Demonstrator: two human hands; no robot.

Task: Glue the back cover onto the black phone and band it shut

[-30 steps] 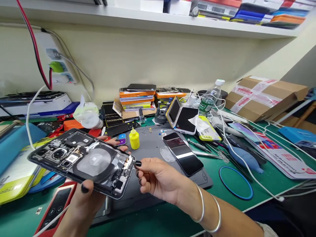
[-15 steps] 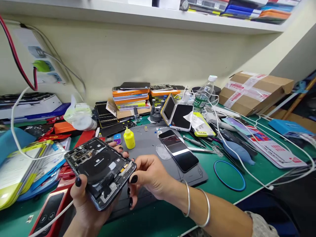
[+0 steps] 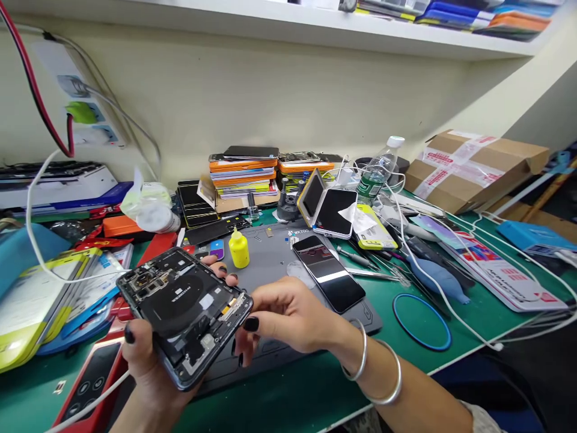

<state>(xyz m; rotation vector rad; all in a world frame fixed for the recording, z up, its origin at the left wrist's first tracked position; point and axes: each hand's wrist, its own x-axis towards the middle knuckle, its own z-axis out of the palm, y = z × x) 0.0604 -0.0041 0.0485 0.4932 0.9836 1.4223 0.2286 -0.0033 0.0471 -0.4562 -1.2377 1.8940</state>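
A phone with its back cover off (image 3: 180, 307) lies tilted in my left hand (image 3: 148, 367), inner parts facing up. My left thumb presses along the near edge, and the other fingertips show at the far edge. Beside the phone's right end is my right hand (image 3: 293, 316). Its thumb and index finger are bent together in a pinch at that end; whatever lies between them is hidden. The other right fingers curl beneath. A yellow bottle (image 3: 238, 248) with a narrow tip stands just behind the opened phone. Another phone (image 3: 329, 273), its dark screen up, rests on the grey work mat (image 3: 265, 282).
At the right lie a blue ring (image 3: 421, 322), a blue air blower (image 3: 435, 279), tweezers (image 3: 378, 275) and white cables. Farther back stand a water bottle (image 3: 378, 168), a cardboard box (image 3: 473, 168) and stacked phone parts (image 3: 243, 174). A red device (image 3: 90, 385) sits at the left.
The view has shifted slightly, moving the bench's contents a little right in the picture. My right hand has turned slightly at the phone's end; my left hand keeps its hold.
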